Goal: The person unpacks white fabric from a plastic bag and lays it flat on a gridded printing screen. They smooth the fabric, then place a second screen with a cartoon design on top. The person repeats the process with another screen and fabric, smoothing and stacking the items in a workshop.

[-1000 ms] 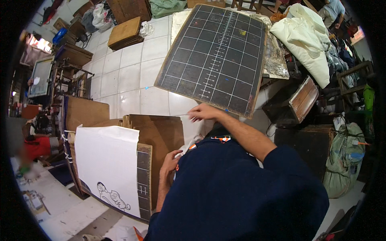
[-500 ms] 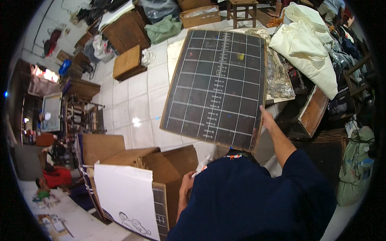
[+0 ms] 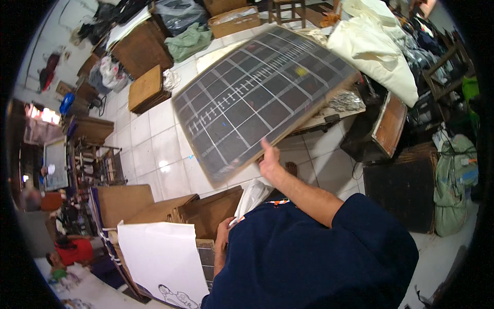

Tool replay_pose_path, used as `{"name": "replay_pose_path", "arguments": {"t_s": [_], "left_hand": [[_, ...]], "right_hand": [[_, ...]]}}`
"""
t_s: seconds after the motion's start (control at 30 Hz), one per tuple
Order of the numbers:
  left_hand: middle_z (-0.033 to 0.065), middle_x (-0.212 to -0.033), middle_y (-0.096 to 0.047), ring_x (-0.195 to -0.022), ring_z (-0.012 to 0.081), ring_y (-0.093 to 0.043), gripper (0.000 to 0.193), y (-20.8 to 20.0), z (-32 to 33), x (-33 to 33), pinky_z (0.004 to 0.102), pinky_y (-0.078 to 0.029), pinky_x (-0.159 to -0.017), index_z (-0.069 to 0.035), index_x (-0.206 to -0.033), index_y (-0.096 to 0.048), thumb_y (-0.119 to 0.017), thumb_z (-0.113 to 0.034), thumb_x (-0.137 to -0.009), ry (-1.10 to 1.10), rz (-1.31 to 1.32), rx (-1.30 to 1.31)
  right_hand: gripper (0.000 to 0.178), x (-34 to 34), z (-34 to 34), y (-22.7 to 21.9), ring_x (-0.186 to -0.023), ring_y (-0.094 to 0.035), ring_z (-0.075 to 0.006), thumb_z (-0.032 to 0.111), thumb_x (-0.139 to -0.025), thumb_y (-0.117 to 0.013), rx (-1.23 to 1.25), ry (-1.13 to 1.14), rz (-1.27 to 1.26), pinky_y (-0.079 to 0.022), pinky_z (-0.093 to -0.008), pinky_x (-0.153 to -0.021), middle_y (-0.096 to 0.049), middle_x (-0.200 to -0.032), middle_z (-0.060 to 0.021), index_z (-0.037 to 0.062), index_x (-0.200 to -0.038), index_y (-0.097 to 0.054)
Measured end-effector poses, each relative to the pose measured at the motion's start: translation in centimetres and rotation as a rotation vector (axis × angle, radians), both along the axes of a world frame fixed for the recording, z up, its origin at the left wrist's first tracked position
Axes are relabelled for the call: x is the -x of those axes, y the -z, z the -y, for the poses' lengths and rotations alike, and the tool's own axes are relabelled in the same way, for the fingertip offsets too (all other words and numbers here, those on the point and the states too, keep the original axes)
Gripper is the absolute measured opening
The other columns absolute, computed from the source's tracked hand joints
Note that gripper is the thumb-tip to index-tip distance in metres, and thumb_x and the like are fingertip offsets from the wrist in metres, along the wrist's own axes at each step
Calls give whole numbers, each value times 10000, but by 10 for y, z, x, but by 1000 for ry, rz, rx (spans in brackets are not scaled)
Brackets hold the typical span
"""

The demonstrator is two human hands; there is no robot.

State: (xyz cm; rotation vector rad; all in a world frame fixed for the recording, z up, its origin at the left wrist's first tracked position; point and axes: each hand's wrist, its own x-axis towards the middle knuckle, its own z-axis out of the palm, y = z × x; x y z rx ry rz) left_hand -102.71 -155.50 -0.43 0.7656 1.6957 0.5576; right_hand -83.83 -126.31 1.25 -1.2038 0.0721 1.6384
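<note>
A large dark board with a white grid and a row of ruler-like marks [image 3: 242, 116] is held up tilted in front of me. My right hand [image 3: 270, 160] grips its near edge, thumb on the upper face and fingers underneath. Low at my left side, my left hand [image 3: 222, 237] is closed on a crumpled white cloth [image 3: 252, 198], partly hidden by my dark shirt. Beside that hand, a white sheet with a line drawing [image 3: 159, 257] lies over another gridded board [image 3: 207, 260].
Brown boards [image 3: 206, 208] stand stacked near my left hand. Another brown stack [image 3: 148, 88] lies on the tiled floor [image 3: 163, 141]. Cream fabric [image 3: 373, 49] is heaped at the far right, above a wooden box [image 3: 388, 126]. Dark boards [image 3: 399, 195] lean at the right. A person in red [image 3: 74, 251] is at the left.
The gridded board has turned clockwise and tilted, its near end swinging left. My right hand has moved left with it. More of the white cloth shows by my left hand.
</note>
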Motion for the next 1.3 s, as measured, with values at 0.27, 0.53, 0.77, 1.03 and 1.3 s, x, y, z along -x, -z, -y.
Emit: {"name": "replay_pose_path", "arguments": {"t_s": [0.27, 0.53, 0.77, 1.03, 1.3], "left_hand": [[210, -978, -676, -911, 319, -652, 343, -1, 50, 41, 396, -495, -836, -20, -1100, -659, -581, -207, -822, -34, -214, -159], [195, -889, -677, -823, 327, -655, 276, -18, 71, 25, 411, -503, -736, -49, -1042, -665, -543, -217, -861, -166, -301, -260], [179, -893, -679, -831, 348, -649, 274, -61, 47, 19, 399, -493, -730, -72, -1126, -637, -518, -184, -906, -409, -366, -626], [173, -1027, -680, -829, 242, -685, 365, -126, 8, 46, 338, -508, -756, -106, -1265, -582, -549, -133, -902, -495, -254, -826], [66, -948, -507, -905, 157, -517, 414, -38, 134, 12, 314, -463, -814, -18, -1053, -467, -727, -229, -811, -2093, -175, -359]], "right_hand": [[163, 32, 79, 115, -1005, -591, -393, 110, -905, -557, 297, -187, -322, -520, -456, -923, -571, -1070, -267, -12, -1010, -530], [455, 36, -14, 175, -930, -651, -277, 346, -999, -391, 206, -372, -239, -566, -349, -772, -653, -1017, -177, -63, -1122, -547], [479, 80, 33, 43, -1109, -592, -287, 324, -939, -563, -116, -1252, 226, -506, -383, -918, -586, -1229, -180, 13, -1296, -490], [450, 143, 132, -89, -922, -582, -106, 166, -857, -684, -735, -2013, 313, -461, -274, -807, -633, -1041, -48, -2, -1245, -531], [260, 132, 83, -87, -791, -544, -71, 220, -927, -599, -799, -1950, 491, -436, -236, -706, -630, -884, 6, -12, -1035, -647]]}}
